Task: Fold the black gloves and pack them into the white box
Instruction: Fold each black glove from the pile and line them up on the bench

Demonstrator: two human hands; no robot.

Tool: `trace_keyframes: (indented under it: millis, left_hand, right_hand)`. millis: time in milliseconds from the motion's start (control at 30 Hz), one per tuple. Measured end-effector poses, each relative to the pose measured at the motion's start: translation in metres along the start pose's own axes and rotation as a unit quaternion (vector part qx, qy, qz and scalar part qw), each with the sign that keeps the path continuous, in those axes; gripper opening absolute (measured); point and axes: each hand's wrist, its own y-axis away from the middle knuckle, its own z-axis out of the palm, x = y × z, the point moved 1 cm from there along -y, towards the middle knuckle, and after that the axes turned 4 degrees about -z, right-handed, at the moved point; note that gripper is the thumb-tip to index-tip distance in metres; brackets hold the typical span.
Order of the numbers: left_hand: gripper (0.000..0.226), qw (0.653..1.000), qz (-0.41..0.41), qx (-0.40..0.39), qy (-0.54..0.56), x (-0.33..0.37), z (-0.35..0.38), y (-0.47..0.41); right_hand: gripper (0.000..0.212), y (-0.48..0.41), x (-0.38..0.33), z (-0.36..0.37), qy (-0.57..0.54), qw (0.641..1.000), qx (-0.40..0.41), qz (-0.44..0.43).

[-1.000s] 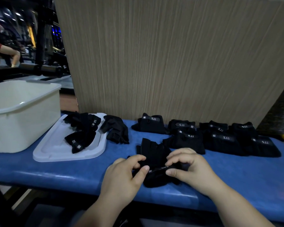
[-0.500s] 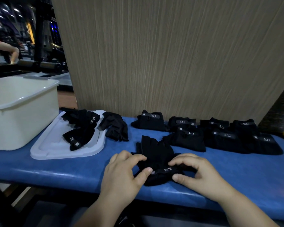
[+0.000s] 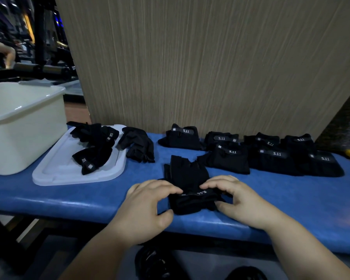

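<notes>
Both the left hand (image 3: 143,207) and right hand (image 3: 242,201) pinch a black glove (image 3: 187,184) on the bench. The white lid (image 3: 69,172) holds two gloves (image 3: 95,146); the white box (image 3: 22,126) seems empty.

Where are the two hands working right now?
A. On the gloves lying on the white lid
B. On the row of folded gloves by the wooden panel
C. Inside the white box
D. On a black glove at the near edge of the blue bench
D: the left hand and right hand both rest their fingertips on one black glove at the front of the blue bench, away from the white box.
</notes>
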Motion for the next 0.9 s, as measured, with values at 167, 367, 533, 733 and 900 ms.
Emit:
trace_keyframes:
  millis: [167, 367, 533, 733, 900]
  left_hand:
    - [0.040, 1.000, 0.001, -0.007, 0.002, 0.001, 0.000, 0.000]
    - [0.028, 0.999, 0.003, 0.039, 0.021, 0.000, 0.005, -0.001]
    - [0.028, 0.996, 0.012, 0.080, 0.032, 0.004, 0.008, -0.002]
    - [0.044, 0.995, -0.017, 0.082, 0.052, 0.008, 0.008, -0.004]
    - [0.028, 0.989, -0.071, 0.078, 0.104, 0.014, 0.005, -0.004]
  right_hand:
    - [0.049, 0.002, 0.002, 0.001, 0.019, 1.000, -0.012, -0.010]
    - [0.025, 0.003, -0.002, 0.003, -0.004, 0.999, 0.033, -0.016]
    - [0.015, 0.005, -0.005, 0.004, -0.030, 0.997, 0.062, -0.019]
    - [0.010, 0.002, -0.009, 0.004, -0.007, 0.995, 0.084, -0.044]
    - [0.027, -0.002, -0.008, 0.008, 0.010, 0.993, 0.110, -0.040]
